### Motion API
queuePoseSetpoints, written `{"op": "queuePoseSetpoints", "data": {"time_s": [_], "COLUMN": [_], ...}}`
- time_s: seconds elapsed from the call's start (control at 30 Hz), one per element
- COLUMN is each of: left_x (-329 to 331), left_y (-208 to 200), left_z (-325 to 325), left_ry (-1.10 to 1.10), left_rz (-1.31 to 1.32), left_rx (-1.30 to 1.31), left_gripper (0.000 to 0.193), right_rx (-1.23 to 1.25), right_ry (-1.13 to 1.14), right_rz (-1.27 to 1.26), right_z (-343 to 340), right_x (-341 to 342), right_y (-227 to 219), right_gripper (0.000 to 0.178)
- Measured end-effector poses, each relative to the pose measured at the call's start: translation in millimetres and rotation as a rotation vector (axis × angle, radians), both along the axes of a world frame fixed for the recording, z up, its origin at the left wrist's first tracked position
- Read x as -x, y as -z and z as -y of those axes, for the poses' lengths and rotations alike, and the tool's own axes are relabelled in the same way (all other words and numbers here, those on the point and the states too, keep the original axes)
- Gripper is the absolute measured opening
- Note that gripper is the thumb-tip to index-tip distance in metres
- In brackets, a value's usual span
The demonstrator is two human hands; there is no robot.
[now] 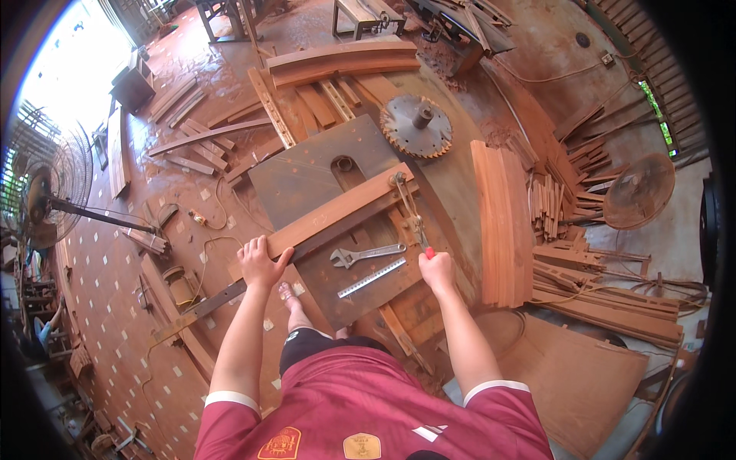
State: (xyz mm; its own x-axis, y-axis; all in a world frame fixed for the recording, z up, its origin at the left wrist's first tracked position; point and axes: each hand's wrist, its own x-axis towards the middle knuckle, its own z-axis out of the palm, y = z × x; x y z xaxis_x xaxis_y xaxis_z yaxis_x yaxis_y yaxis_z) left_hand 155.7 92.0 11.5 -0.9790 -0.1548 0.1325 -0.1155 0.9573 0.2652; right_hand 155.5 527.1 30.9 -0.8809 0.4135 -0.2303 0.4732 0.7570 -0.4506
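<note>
Two hands on the desk [307, 180]: left hand [259, 263] grasping a long reddish wooden plank [337, 211], right hand [437, 270] clenched on a red-handled metal tool [418, 226].

A dusty brown metal desk [295, 184] carries the work; a long wooden plank [337, 211] lies diagonally across it, with a dark metal bar [230, 290] along the plank's lower edge; an adjustable wrench [366, 254] and a steel ruler [372, 277] lie side by side below; a toothed circular saw blade [416, 126] rests at the far end; stacked boards [502, 222] lie at the right.
</note>
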Motion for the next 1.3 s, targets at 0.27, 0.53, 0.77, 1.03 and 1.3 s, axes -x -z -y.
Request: {"op": "queuePoseSetpoints", "data": {"time_s": [0.27,0.53,0.77,1.03,1.3], "left_x": [29.8,53.9,75.8,95.6,112.3], "left_y": [4.4,7.2,6.9,5.6,6.6], "left_z": [16.8,32.7,48.4,62.0,73.4], "left_ry": [0.007,0.016,0.009,0.002,0.005], "left_rz": [-0.033,-0.024,-0.051,-0.060,-0.064], "left_rx": [0.016,0.009,0.007,-0.019,-0.029], "left_gripper": [0.080,0.079,0.080,0.079,0.080], "right_rx": [-0.030,-0.078,-0.094,-0.094,-0.148], "right_ry": [0.039,0.019,0.039,0.040,0.055], "right_rz": [0.029,-0.022,-0.009,0.063,0.047], "right_z": [23.3,31.7,54.1,66.9,76.7], "right_x": [29.0,51.9,75.5,96.8,112.0], "right_y": [-10.2,5.4,-10.1,-13.4,-5.4], "right_gripper": [0.042,0.041,0.042,0.043,0.044]}}
